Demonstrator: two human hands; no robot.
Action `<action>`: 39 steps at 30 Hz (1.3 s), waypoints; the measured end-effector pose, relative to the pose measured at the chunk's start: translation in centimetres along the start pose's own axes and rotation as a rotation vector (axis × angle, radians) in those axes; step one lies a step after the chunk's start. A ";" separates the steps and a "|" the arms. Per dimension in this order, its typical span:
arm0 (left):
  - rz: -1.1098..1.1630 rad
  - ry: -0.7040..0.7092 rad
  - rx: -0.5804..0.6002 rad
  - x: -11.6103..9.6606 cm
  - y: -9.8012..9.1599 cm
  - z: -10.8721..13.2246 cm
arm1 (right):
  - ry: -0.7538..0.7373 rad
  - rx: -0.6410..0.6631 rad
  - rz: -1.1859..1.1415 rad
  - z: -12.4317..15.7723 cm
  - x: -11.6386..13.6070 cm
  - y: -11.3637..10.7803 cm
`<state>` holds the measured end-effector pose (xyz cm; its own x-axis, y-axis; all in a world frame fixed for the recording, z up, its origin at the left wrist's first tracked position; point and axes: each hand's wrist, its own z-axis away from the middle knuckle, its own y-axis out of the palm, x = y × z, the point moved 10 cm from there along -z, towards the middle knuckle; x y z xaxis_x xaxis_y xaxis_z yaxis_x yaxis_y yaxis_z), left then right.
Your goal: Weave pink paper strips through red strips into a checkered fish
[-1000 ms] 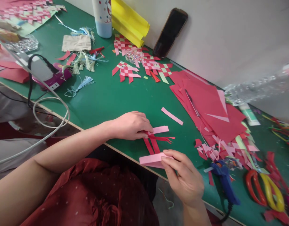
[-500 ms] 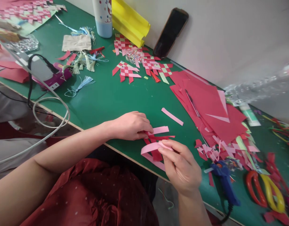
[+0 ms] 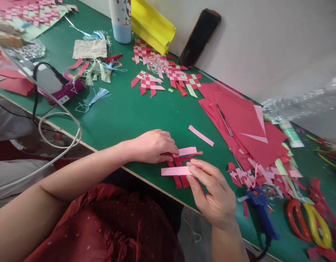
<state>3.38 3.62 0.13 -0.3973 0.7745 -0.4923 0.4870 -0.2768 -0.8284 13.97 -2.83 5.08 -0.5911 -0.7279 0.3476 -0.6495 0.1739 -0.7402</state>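
Note:
My right hand pinches one end of a pink paper strip, which stretches out flat to the left over red paper strips. My left hand is closed at the upper ends of these red strips, its fingertips pressing them near the table edge; exactly how they grip is partly hidden. Another pink strip pokes out to the right of my left fingertips, beside a thin red strip end. A loose pink strip lies on the green table farther off.
Red paper sheets with a pen lie to the right. Nearer are paper scraps, a blue glue gun and red and yellow scissors handles. Woven pieces, tassels and a phone sit beyond.
The pink strip in my right hand was folded back in a loop and now lies straight, pointing left across the red strips. My left hand has stayed in place.

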 end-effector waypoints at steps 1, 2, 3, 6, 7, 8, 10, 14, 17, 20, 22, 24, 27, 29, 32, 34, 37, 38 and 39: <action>-0.002 -0.003 0.001 0.0 0.0 0.0 | 0.006 -0.013 0.023 0.4 -0.2 -0.3; -0.002 -0.006 0.001 0.0 0.0 0.0 | 0.020 -0.035 0.052 0.9 -0.5 -0.7; -0.001 -0.007 0.001 0.0 -0.1 0.0 | 0.044 -0.063 0.082 1.4 -0.9 -1.1; 0.004 0.011 -0.007 -0.2 -0.2 0.0 | 0.184 -0.131 0.140 3.5 -2.7 -2.1; 0.003 0.015 -0.013 -0.2 -0.3 0.0 | 0.241 -0.129 0.152 4.2 -3.3 -2.1; 0.003 0.018 -0.018 -0.2 -0.3 0.0 | 0.281 -0.115 0.164 4.8 -3.8 -2.0; 0.004 0.020 -0.030 -0.2 -0.3 0.0 | 0.297 -0.054 0.191 5.4 -4.0 -1.4; -0.003 0.024 -0.035 -0.2 -0.3 0.0 | 0.203 0.174 0.243 5.4 -3.0 1.1; -0.011 0.007 -0.013 -0.1 -0.2 0.0 | 0.152 0.272 0.282 5.6 -2.0 2.1; -0.020 0.005 -0.008 -0.2 -0.2 0.0 | 0.134 0.234 0.305 6.1 -0.7 1.7; -0.030 0.013 -0.017 -0.3 -0.2 0.0 | 0.141 0.201 0.307 6.6 0.2 1.4; -0.039 0.024 -0.026 -0.4 -0.2 0.1 | 0.146 0.177 0.297 7.0 1.2 1.2; -0.047 0.037 -0.032 -0.5 -0.1 0.1 | 0.147 0.142 0.273 7.3 2.5 1.2; -0.047 0.041 -0.029 -0.5 -0.1 0.1 | 0.155 0.122 0.260 7.5 3.0 1.2; -0.049 0.039 -0.026 -0.4 0.0 0.1 | 0.171 0.091 0.259 7.6 3.5 1.4; -0.052 0.039 -0.033 -0.4 -0.1 0.1 | 0.180 0.064 0.263 7.7 3.6 1.4; -0.049 0.049 -0.048 -0.5 -0.1 0.2 | 0.190 0.029 0.243 7.8 3.4 1.3; -0.045 0.051 -0.051 -0.5 -0.1 0.2 | 0.191 0.023 0.231 7.8 3.3 1.3; -0.041 0.051 -0.054 -0.4 -0.1 0.2 | 0.188 0.022 0.220 7.8 3.2 1.3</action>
<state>3.33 3.22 0.42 -0.3780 0.8129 -0.4429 0.5133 -0.2141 -0.8311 14.96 -10.08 0.76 -0.7959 -0.5387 0.2765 -0.4869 0.2980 -0.8211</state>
